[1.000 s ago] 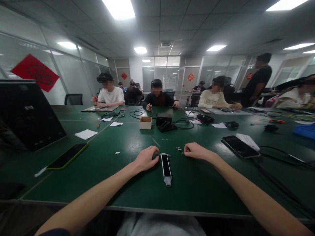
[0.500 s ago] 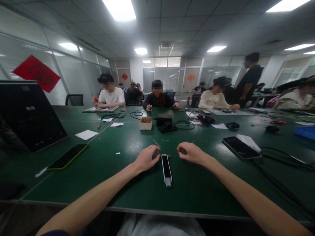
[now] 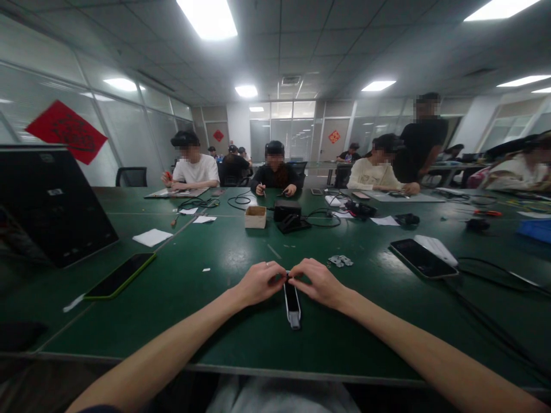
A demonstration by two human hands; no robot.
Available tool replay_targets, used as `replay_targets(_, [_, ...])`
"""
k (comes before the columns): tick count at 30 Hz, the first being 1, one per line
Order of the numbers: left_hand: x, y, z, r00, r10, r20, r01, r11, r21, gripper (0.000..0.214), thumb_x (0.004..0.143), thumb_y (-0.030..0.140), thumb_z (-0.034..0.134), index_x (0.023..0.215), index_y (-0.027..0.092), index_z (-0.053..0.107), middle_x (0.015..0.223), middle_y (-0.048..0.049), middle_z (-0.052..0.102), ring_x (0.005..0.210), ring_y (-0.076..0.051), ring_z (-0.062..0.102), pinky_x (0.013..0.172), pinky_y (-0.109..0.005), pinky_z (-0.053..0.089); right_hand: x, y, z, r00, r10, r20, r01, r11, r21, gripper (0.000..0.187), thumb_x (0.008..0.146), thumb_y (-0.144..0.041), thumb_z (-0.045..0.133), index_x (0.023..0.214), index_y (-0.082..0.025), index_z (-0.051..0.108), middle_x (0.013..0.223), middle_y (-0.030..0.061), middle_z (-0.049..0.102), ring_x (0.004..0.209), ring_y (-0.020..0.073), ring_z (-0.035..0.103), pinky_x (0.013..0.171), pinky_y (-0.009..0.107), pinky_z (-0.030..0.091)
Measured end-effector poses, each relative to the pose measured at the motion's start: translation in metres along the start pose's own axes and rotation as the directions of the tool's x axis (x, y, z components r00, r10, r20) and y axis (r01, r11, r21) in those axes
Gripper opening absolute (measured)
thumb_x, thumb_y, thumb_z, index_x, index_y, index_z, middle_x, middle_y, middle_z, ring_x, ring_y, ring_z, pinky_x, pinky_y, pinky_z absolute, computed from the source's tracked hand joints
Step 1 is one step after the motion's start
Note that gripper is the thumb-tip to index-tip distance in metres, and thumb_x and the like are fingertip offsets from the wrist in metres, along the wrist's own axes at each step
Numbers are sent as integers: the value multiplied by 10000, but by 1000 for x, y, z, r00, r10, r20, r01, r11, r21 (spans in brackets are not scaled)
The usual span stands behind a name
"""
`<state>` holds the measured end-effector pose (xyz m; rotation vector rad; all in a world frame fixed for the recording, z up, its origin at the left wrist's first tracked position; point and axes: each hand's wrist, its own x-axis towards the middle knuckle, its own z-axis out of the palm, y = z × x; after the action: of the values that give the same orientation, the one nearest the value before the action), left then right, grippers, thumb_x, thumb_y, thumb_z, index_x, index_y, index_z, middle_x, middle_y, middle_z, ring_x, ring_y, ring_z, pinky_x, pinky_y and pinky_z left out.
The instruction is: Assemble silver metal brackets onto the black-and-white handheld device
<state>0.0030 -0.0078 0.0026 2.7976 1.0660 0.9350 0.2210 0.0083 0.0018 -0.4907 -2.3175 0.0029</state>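
A narrow white-edged device with a black face [image 3: 291, 298] and a grey end piece lies on the green table, its grey end toward me. Over its far end my left hand [image 3: 262, 281] and my right hand [image 3: 317, 280] meet, fingertips almost touching. Thumb and forefinger are pinched together on both hands. What sits between the fingertips is too small and hidden to make out. Just beyond my right hand lies a little group of flat grey metal-looking parts [image 3: 341, 261]. A thin strip [image 3: 274, 251] rests on the table past my left hand.
A green-edged phone [image 3: 120, 276] lies to the left, a dark phone [image 3: 423, 258] to the right beside cables. Ahead stand a small open box [image 3: 255, 217] and a black box-shaped device [image 3: 287, 210]. A black HP-marked panel [image 3: 51, 201] rises at far left. Several people sit opposite.
My right hand has moved left to the device's far end, uncovering the grey parts. My left hand has shifted slightly right. A standing person in the background has turned and moved left.
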Motion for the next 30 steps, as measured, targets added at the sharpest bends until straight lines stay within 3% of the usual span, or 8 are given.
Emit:
replay_targets(5, [2,-5,-1,962,-273,-18,274,961,29,38,796,143,562,800,180,570,963,-36,626,790,-153,601,701,-258,466,-2,13,-6,978,184,99,-175,980,-93,83,870,-174,568,948,-157,590,923,74,655,838,192,587,773,345,474])
replay_targets(8, [1,-10,-1,931,-362,43,358,931,73,43,777,136,573,772,178,572,885,-23,634,768,-160,595,699,-268,457,-5,19,-7,939,296,178,-276,953,-129,118,862,-185,568,970,-157,606,954,74,652,881,197,584,798,352,480])
replay_targets(12, [2,-9,-1,918,-382,105,370,922,117,23,783,154,587,782,176,593,763,-9,608,728,-165,583,661,-260,429,-6,20,-5,900,360,247,-333,932,-145,145,884,-234,552,983,-156,624,992,81,643,912,199,576,813,349,482])
replay_targets(18, [3,-9,1,913,-390,121,380,919,101,33,780,153,593,786,175,617,736,-4,606,689,-157,573,628,-248,405,-7,20,-1,895,353,272,-324,935,-146,121,886,-221,543,941,-167,636,965,71,634,903,195,572,810,342,477])
replay_targets(30, [1,-16,5,896,-429,110,441,887,-138,69,784,216,634,839,175,638,784,0,672,699,-155,609,635,-252,459,-7,19,-3,886,359,294,-341,933,-114,118,893,-201,541,944,-163,641,962,63,628,892,186,567,790,329,489])
